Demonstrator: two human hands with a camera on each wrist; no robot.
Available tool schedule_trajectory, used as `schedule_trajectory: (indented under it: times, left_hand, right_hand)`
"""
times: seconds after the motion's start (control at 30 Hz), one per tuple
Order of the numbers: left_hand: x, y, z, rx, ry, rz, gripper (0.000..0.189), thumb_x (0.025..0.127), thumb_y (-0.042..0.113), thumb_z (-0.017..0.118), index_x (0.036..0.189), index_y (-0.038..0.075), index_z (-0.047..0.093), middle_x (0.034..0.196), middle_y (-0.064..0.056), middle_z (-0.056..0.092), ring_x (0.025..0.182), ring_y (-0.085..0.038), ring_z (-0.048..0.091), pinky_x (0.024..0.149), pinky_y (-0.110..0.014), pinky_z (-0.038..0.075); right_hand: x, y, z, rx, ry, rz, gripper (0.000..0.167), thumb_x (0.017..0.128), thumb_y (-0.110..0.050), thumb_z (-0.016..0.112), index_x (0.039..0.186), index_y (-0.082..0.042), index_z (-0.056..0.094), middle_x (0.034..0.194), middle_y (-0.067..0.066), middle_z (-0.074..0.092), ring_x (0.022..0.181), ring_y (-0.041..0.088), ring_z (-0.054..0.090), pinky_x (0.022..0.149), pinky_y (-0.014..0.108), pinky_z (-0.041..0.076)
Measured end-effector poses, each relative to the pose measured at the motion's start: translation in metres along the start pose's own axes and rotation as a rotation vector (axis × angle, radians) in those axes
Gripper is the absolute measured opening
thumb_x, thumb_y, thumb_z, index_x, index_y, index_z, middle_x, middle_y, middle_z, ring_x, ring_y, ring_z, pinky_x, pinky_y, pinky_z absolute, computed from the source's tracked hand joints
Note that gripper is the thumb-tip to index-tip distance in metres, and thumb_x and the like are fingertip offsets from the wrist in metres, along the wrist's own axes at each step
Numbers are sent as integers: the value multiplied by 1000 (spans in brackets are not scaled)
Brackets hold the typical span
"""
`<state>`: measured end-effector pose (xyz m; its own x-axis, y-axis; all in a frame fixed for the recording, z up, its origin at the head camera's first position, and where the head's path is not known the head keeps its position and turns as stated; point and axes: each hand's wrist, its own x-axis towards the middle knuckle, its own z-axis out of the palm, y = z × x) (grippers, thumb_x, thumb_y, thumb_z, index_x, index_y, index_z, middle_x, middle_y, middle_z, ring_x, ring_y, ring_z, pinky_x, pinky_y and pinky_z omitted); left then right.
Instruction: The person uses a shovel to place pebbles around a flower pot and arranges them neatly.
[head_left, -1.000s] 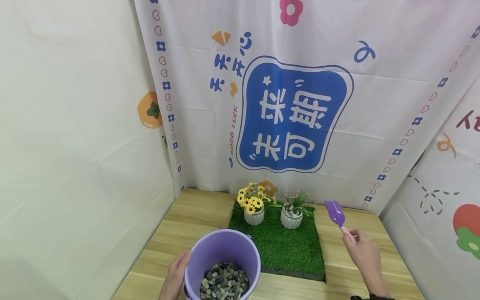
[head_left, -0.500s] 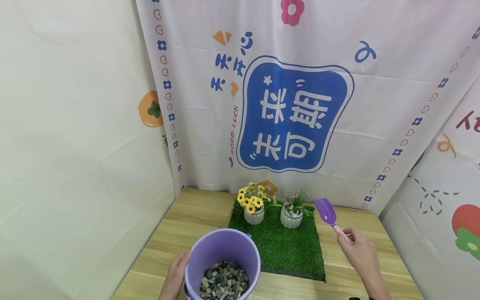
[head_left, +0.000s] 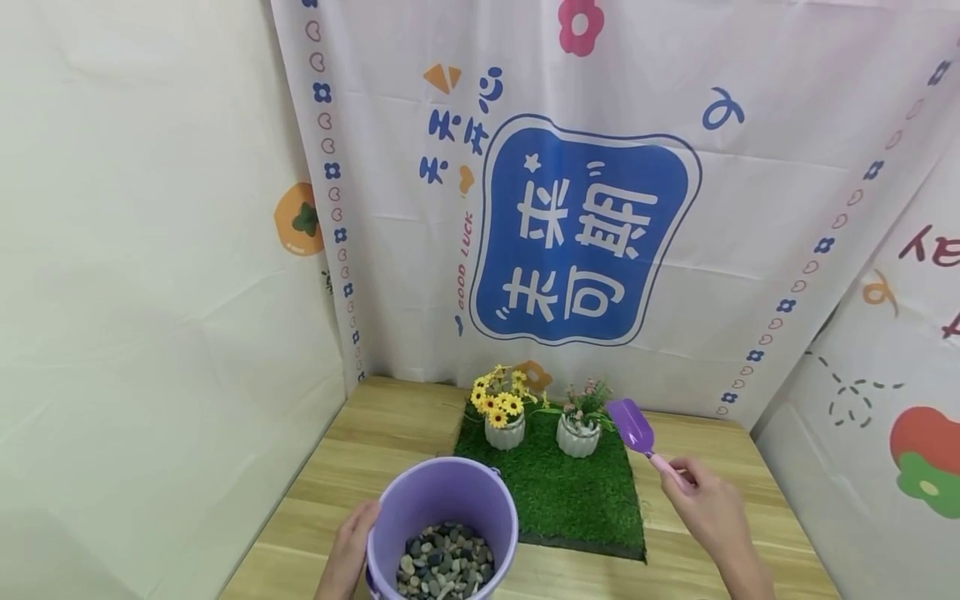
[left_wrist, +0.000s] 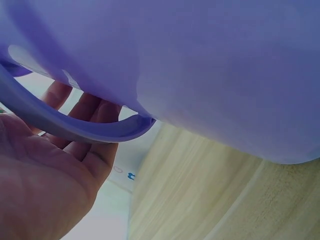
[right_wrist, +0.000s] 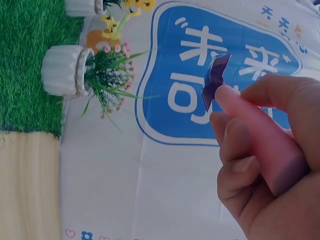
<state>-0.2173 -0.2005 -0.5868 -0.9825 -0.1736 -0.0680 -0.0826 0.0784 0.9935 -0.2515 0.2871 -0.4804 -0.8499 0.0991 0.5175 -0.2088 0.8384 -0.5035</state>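
A purple bucket (head_left: 384,533), part filled with pebbles (head_left: 444,562), stands at the front of the table. My left hand (head_left: 351,542) holds its left side near the rim. In the left wrist view my fingers (left_wrist: 102,155) lie behind the bucket's curved handle (left_wrist: 75,127), their tips hidden by the wall. My right hand (head_left: 705,500) grips the pink handle (right_wrist: 260,135) of a small purple toy shovel (head_left: 632,427). Its blade points up and left, just right of a white pot of pink flowers (head_left: 578,437), and looks bare of pebbles.
A green turf mat (head_left: 577,500) lies behind the bucket on the wooden table (head_left: 397,417). Beside the pink-flowered pot, a white pot with yellow flowers (head_left: 505,433) stands on it. A printed cloth (head_left: 420,275) hangs close behind, with pale walls at both sides.
My right hand has moved left with the shovel, bringing the blade up to the pink-flowered pot's right edge in view. The left hand and bucket have stayed put.
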Motion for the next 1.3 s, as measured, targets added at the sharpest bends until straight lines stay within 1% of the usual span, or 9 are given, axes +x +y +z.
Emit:
schedule_trajectory:
  times: [0.1,0.2,0.43,0.6,0.73,0.83,0.93,1.07,1.3]
  left_hand:
    - [0,0,-1,5,0,1,49,104,44,40,123,3,61,112,-16,66,98,-20,61,82,-35,46]
    - [1,-1,-1,8,2,5,49,104,43,39,122,3,61,112,-15,66,98,-20,61,82,-35,47]
    - [3,-3,-1,16,4,9,49,104,43,39,124,3,61,113,-16,66,96,-19,62,81,-33,48]
    - [4,-4,-1,14,8,13,47,104,40,39,124,4,61,114,-16,66,96,-18,62,80,-32,48]
    - [3,-4,0,12,14,12,47,104,41,40,123,4,62,113,-16,66,97,-18,62,81,-32,48]
    - [2,-3,0,8,15,11,48,104,43,40,123,4,61,113,-16,66,97,-19,62,82,-33,47]
    - [1,-2,1,0,14,17,48,104,42,40,124,3,61,113,-16,66,97,-19,62,82,-33,48]
    - [1,-2,0,-3,3,29,47,105,39,39,125,2,59,114,-17,65,95,-18,63,79,-32,49]
    - [2,-5,-1,-13,4,14,49,103,44,40,123,4,61,111,-16,66,95,-21,63,80,-35,49]
  right_hand:
    - [-3,-4,5,8,18,-56,12,81,-15,76,91,-11,72,64,-5,62,49,-2,39,46,21,34]
    - [-5,-10,9,25,3,-94,13,80,-14,76,93,-11,73,67,-4,66,50,-4,41,47,21,36]
    - [-6,-22,14,23,-70,-117,17,81,-13,76,98,-12,73,74,-3,69,53,-4,44,49,20,40]
    - [-7,-32,16,22,-59,-180,18,79,-12,78,97,-13,73,74,-4,70,53,-6,44,50,20,41]
    - [-6,-42,18,29,-82,-215,19,79,-13,79,97,-14,73,77,-4,72,54,-6,46,50,19,42]
    - [-5,-48,20,29,-115,-222,18,79,-15,79,96,-16,73,79,-7,72,57,-5,51,54,20,45]
    - [-6,-54,22,33,-127,-238,19,78,-15,80,95,-16,73,79,-8,72,61,-5,54,57,20,47]
    - [-6,-62,23,49,-156,-241,19,78,-17,81,95,-16,73,79,-8,72,61,-6,54,56,18,47]
    - [-7,-75,23,75,-196,-240,19,79,-18,81,96,-18,72,79,-9,71,61,-7,51,55,17,45]
